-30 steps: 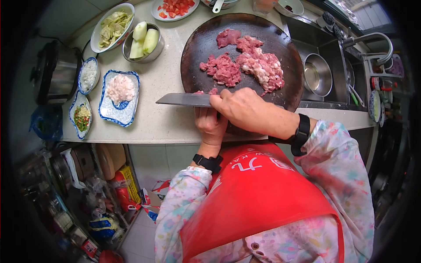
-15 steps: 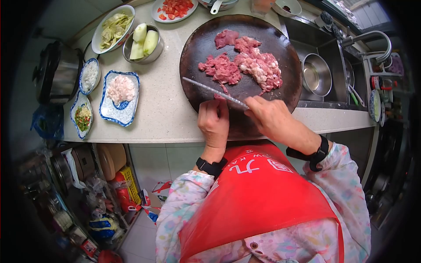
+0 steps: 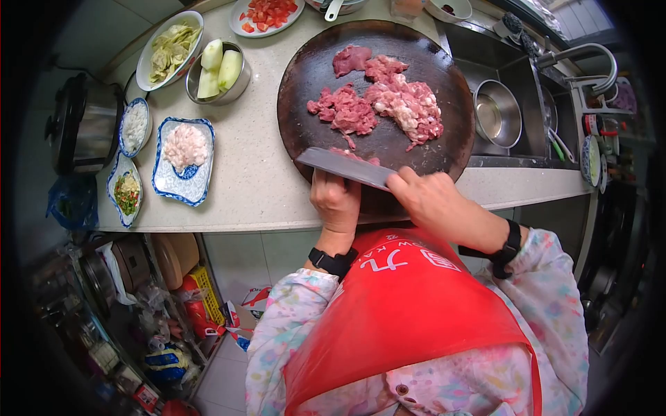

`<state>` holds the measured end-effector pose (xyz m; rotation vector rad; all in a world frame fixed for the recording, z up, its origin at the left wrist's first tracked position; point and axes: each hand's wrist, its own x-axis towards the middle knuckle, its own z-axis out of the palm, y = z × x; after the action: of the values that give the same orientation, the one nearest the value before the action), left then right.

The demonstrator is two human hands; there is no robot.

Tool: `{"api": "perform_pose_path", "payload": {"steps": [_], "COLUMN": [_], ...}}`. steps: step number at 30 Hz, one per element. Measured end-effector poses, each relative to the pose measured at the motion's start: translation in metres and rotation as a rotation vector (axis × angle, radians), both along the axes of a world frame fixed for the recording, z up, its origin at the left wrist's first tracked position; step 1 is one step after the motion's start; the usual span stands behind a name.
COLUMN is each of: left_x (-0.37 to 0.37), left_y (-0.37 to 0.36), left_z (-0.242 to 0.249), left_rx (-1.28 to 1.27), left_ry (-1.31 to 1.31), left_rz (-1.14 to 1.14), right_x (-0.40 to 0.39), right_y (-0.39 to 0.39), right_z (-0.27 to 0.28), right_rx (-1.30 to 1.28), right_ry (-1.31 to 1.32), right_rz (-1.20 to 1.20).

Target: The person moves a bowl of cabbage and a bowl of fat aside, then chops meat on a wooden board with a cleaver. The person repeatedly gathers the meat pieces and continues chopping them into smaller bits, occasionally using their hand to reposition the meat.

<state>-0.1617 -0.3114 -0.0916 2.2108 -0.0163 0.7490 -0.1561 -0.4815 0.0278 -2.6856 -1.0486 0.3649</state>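
My right hand [image 3: 440,204] is closed round the handle end of a cleaver [image 3: 343,168], whose broad blade slants over the near part of a round dark chopping board [image 3: 305,90]. My left hand [image 3: 336,201] is curled at the board's near edge, against a small piece of raw meat [image 3: 355,155]; the blade partly hides its fingertips and the meat. Beyond the blade lie a pile of chopped red meat [image 3: 343,109], a larger, paler pile of chopped fatty meat [image 3: 409,107] and a smooth chunk of meat [image 3: 351,60].
Left on the counter [image 3: 257,166] stand a blue-rimmed dish of pale mince [image 3: 186,145], a dish of chopped seasonings [image 3: 127,193], a bowl of white powder [image 3: 135,126], a metal bowl of peeled vegetables [image 3: 218,73] and a plate of diced tomato [image 3: 267,15]. The sink [image 3: 479,59] holds a metal bowl [image 3: 497,114].
The cleaver has turned from edge-on so that its flat side shows, and it now covers my left fingertips. The meat piles look the same; the view has shifted slightly.
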Motion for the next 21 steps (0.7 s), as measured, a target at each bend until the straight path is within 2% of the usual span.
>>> {"api": "perform_pose_path", "payload": {"steps": [3,5,6,7,9,12,15,21], "left_x": [0.003,-0.002,-0.005,-0.004,-0.002,-0.004,-0.002,-0.002], "left_y": [-0.001,-0.002,0.000,-0.001,-0.001,-0.004,0.003,0.003], "left_z": [0.001,0.006,0.005,0.004,0.006,0.009,0.005,-0.003], "left_rx": [0.111,0.083,0.073,0.100,0.042,-0.111,-0.023,-0.046], "left_ry": [-0.118,0.029,0.117,0.078,0.020,0.053,-0.044,-0.067], "left_rz": [0.021,0.056,0.036,0.045,0.034,0.101,-0.033,-0.045], "right_x": [0.020,0.034,0.042,0.049,0.044,0.021,0.003,-0.011], "right_y": [0.027,0.038,0.035,0.033,0.027,0.015,0.004,-0.014], "right_z": [-0.009,-0.015,-0.020,-0.023,-0.025,-0.003,0.006,0.009], "right_rx": [0.052,0.075,0.140,0.134,0.128,0.127,0.099,0.003], "right_ry": [-0.055,-0.089,-0.001,0.095,0.025,0.080,0.084,0.035], "right_rz": [0.020,0.002,-0.062,-0.135,-0.195,-0.138,-0.044,-0.015]}}
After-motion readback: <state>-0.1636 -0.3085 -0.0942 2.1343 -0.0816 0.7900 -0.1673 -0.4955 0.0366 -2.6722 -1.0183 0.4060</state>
